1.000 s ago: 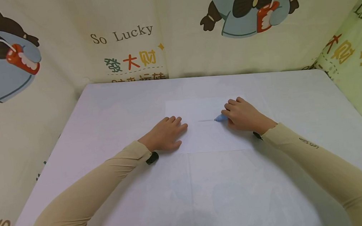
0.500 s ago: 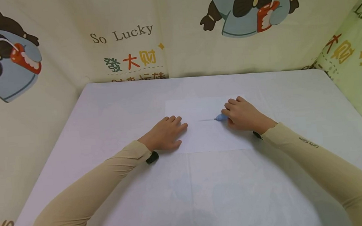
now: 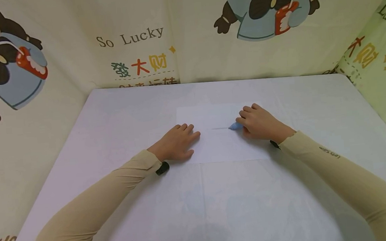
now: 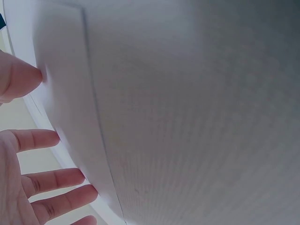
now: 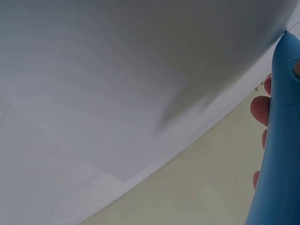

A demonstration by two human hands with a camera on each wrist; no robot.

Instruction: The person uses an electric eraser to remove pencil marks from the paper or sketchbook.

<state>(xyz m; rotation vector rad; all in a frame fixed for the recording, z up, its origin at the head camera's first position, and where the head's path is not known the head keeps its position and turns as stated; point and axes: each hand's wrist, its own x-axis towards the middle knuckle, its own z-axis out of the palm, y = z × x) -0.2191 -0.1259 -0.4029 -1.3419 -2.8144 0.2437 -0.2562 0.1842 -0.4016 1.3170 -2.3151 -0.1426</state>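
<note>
A white sheet of paper (image 3: 216, 151) lies on the white-covered table. My left hand (image 3: 176, 143) rests at the sheet's left side, fingers spread. In the left wrist view, the fingertips of that hand (image 4: 33, 187) touch the white surface. My right hand (image 3: 263, 124) grips a thick blue pen (image 3: 236, 126), which looks like a 3D pen with a narrow nozzle. Its tip meets the right end of a thin, straight line (image 3: 219, 128) on the paper. A finger lies at a round button on the pen (image 5: 281, 126) in the right wrist view; most of that hand is hidden there.
Cream cloth (image 3: 194, 59) printed with cartoon figures and lettering hangs behind the table and along both sides. The white table cover (image 3: 238, 208) stretches toward me, with a fold line down its middle. A dark wrist device (image 3: 162, 168) shows below the left cuff.
Both hands and the pen stay in almost the same place. At the left, the printed cloth figure has shifted slightly to the right.
</note>
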